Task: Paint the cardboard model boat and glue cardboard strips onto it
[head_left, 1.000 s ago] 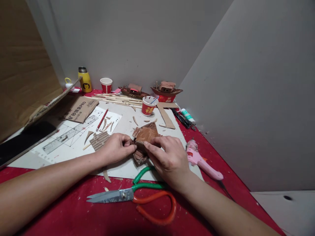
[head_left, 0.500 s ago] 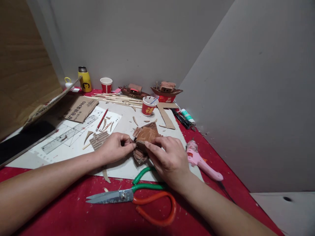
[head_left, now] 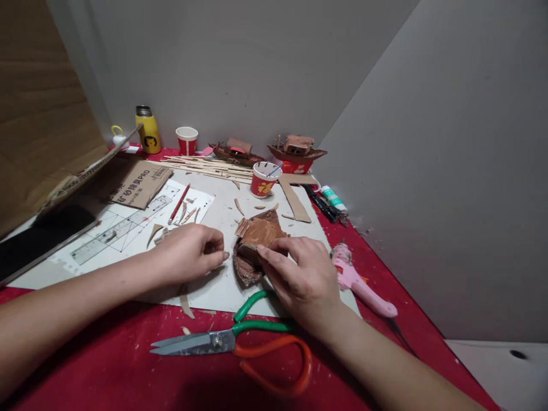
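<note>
A small brown cardboard boat model rests on the white sheet, its bow end towards me and a curved canopy across its middle. My right hand is closed on its right side, finger and thumb pinching at a small cardboard piece at the canopy's near end. Part of the hull is hidden behind that hand. To the left of the boat, apart from it, my left hand is loosely curled, and nothing shows in its fingers. It covers most of a corrugated cardboard piece.
Green-and-orange-handled scissors lie in front. A pink glue gun lies on the right. Behind are a red paper cup, thin wooden sticks and two finished-looking boats. A ruler and pencil lie left.
My left hand has let go of the boat's near end and drawn back to the left, over the corrugated piece. My right hand keeps its hold. The view has shifted slightly.
</note>
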{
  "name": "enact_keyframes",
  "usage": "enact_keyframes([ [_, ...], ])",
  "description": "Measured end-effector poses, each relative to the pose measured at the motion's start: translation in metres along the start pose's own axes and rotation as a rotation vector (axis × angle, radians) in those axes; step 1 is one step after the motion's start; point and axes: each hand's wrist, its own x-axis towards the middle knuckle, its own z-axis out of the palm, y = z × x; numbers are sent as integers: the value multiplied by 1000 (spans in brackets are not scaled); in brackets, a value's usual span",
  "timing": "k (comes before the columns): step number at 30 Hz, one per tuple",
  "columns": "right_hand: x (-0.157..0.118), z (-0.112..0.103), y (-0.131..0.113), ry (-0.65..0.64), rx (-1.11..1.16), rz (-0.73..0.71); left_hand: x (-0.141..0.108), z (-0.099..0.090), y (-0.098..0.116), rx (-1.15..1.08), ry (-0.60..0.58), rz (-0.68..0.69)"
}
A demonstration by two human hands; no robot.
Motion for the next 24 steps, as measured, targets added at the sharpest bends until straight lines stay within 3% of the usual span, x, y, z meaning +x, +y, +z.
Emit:
enact_keyframes([
  [5, 0, -1, -1, -19, 1, 25, -4, 9, -4, 319, -14, 130],
  [15, -2, -2, 0, -1, -13, 6, -12, 8, 9, 465, -164, 225],
  [24, -3, 2, 2, 20, -4, 5, -63, -3, 5, 400, -298, 196],
])
